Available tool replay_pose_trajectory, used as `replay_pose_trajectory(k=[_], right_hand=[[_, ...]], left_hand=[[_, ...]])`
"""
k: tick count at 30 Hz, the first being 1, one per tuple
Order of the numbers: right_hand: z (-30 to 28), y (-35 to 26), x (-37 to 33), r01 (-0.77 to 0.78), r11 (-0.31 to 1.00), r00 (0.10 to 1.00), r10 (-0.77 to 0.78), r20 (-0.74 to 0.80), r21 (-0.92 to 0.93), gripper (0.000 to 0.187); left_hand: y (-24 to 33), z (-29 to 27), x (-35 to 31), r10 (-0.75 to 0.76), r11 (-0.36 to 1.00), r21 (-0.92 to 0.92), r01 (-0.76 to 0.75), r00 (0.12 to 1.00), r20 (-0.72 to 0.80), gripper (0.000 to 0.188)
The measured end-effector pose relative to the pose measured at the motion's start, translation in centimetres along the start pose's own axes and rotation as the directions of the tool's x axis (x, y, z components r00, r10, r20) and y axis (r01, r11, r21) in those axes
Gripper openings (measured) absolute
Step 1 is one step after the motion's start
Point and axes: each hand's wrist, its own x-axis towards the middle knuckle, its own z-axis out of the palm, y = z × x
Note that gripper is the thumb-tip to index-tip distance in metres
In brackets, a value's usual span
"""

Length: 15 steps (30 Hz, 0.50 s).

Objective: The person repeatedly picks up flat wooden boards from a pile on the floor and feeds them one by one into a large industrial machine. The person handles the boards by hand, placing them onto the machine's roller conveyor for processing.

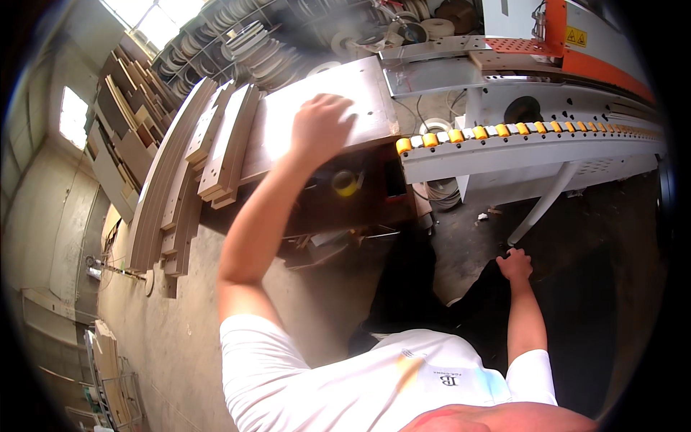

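Observation:
My left hand [322, 128] is stretched out over a pale flat panel [277, 126] with small dark holes, lying on a dark worktable. Motion blurs its fingers, and glare washes out the panel around it. I cannot tell whether it touches the panel or holds anything. Lower on the right, my right hand [515, 265] rests at the knee of my black trousers [479, 299], fingers loosely bent and apart, holding nothing visible. Left of the panel stand stacks of long boards [230, 147]. A roll of yellow tape [345, 183] sits under the tabletop.
A white machine rail with yellow rollers [500, 131] runs off to the right, propped on a slanted leg [545, 201]. An orange and white machine [604, 65] stands behind it. Edging coils [259, 54] fill racks at the back. More boards [126, 119] lean at far left.

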Motion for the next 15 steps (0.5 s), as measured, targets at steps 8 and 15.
replay_pose_trajectory(k=[8,15], right_hand=[[-1.0,-2.0,1.0,-0.008,0.996,0.994,0.017,0.112,-0.085,0.066],[-0.6,-1.8,0.8,-0.005,0.997,0.997,0.011,0.077,-0.081,0.067]], left_hand=[[-10.0,-13.6,-11.3,-0.652,0.684,0.524,0.508,0.748,0.126,0.047],[-16.4,-13.5,-15.9,-0.8,0.598,0.364,0.714,0.559,0.218,0.065]])
